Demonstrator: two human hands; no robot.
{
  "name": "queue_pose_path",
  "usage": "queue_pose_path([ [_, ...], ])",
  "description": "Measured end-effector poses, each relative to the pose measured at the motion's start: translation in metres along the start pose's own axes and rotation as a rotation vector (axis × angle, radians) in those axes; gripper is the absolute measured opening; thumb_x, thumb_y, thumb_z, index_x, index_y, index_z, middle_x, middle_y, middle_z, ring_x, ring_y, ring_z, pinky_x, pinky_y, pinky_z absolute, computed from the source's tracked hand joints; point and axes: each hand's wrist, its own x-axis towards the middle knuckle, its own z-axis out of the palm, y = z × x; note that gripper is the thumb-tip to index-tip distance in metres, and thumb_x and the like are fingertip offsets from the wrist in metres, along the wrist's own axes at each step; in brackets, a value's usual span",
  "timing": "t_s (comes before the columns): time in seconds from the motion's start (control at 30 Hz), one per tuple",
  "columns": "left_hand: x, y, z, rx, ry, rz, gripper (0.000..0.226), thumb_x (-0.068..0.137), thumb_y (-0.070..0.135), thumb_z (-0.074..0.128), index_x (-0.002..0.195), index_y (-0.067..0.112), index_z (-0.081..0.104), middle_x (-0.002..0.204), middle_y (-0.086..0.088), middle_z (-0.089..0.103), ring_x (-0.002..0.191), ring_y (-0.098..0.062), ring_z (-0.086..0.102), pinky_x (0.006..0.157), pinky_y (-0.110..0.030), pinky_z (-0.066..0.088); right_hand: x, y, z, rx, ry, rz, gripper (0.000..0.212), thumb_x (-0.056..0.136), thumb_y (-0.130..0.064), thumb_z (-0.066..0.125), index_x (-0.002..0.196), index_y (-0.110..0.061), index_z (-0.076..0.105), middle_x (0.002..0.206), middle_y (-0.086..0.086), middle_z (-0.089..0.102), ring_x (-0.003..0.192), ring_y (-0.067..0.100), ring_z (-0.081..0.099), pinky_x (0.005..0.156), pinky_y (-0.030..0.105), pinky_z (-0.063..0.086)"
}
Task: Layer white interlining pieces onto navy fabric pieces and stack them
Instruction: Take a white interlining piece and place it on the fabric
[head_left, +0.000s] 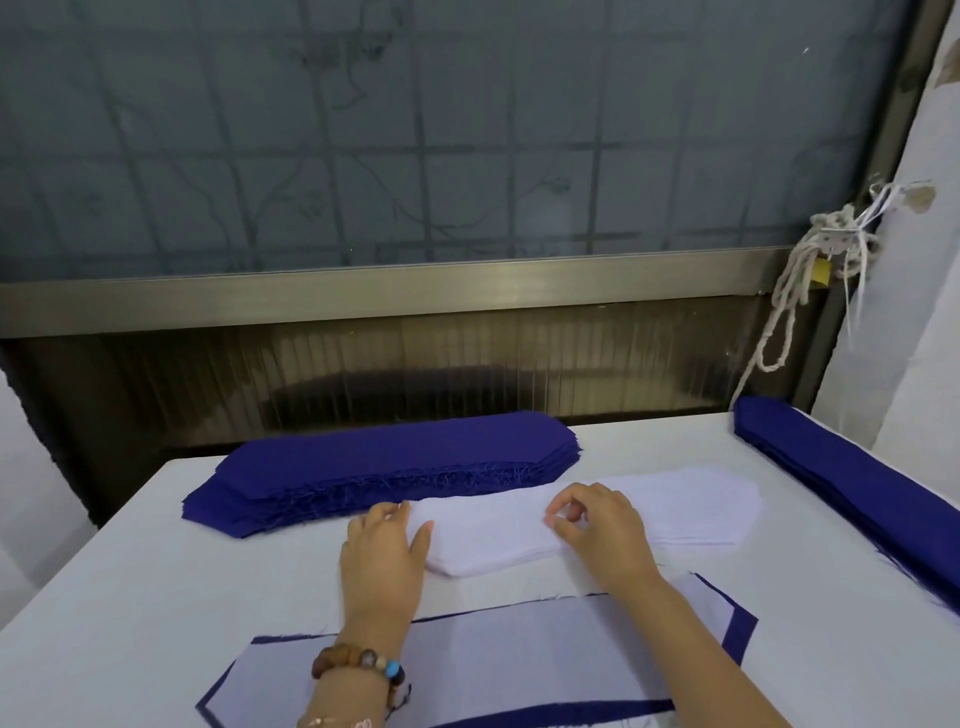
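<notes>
Where its navy stack (395, 457) lies, the table (130, 597) (white) faces glass (415, 130).

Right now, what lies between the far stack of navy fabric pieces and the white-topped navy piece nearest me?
In the head view, the flat stack of white interlining pieces lies there, with the left hand and right hand on it.
</notes>
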Motion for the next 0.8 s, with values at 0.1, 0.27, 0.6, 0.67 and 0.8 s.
queue_pose_path([
  [0.1,-0.0010,0.0042,-0.0012,0.086,0.045,0.042,0.043,0.104,0.041,0.034,0.144,0.030,0.044,0.148,0.009,0.039,0.129,-0.014,0.037,0.101,-0.024,0.032,0.0012,0.0016,0.0016,0.002,0.009,-0.006,0.006,0.083,-0.030,0.070,0.081,-0.032,0.066,0.079,-0.013,0.057,0.081,0.009,0.050,0.077,0.025,0.044],
  [0.27,-0.0007,0.0072,-0.0034,-0.058,0.147,0.130,0.028,0.098,0.023,0.055,0.124,0.029,0.065,0.131,0.007,0.056,0.118,-0.017,0.045,0.096,-0.027,0.035,0.0014,0.0035,0.0038,-0.012,0.023,-0.025,0.008,0.085,-0.032,0.069,0.081,-0.034,0.064,0.079,-0.014,0.056,0.080,0.008,0.050,0.078,0.027,0.044],
  [0.6,-0.0006,0.0065,0.0015,-0.602,0.017,0.116,0.035,0.086,0.006,0.066,0.090,0.039,0.054,0.089,0.013,0.062,0.087,-0.003,0.057,0.070,-0.012,0.041,0.0022,0.0053,0.0054,-0.020,0.035,-0.041,0.009,0.085,-0.034,0.069,0.082,-0.037,0.061,0.082,-0.013,0.058,0.081,0.009,0.051,0.078,0.026,0.045],
  [0.67,0.0003,0.0052,0.0010,-0.643,0.053,0.148,0.017,0.089,0.019,0.067,0.083,0.034,0.061,0.082,0.015,0.065,0.082,-0.005,0.059,0.067,-0.014,0.043,0.0024,0.0050,0.0055,-0.026,0.036,-0.040,0.007,0.086,-0.034,0.068,0.084,-0.036,0.062,0.083,-0.012,0.058,0.082,0.010,0.051,0.079,0.027,0.046],
  [0.8,0.0005,0.0039,0.0004,-0.803,0.032,0.153,0.020,0.092,0.015,0.064,0.089,0.032,0.076,0.091,0.018,0.073,0.092,-0.005,0.066,0.082,-0.017,0.047,0.0027,0.0030,0.0078,-0.079,0.061,-0.060,0.026,0.089,-0.034,0.064,0.114,-0.032,0.055,0.098,-0.009,0.053,0.091,0.011,0.050,0.083,0.028,0.045],
])
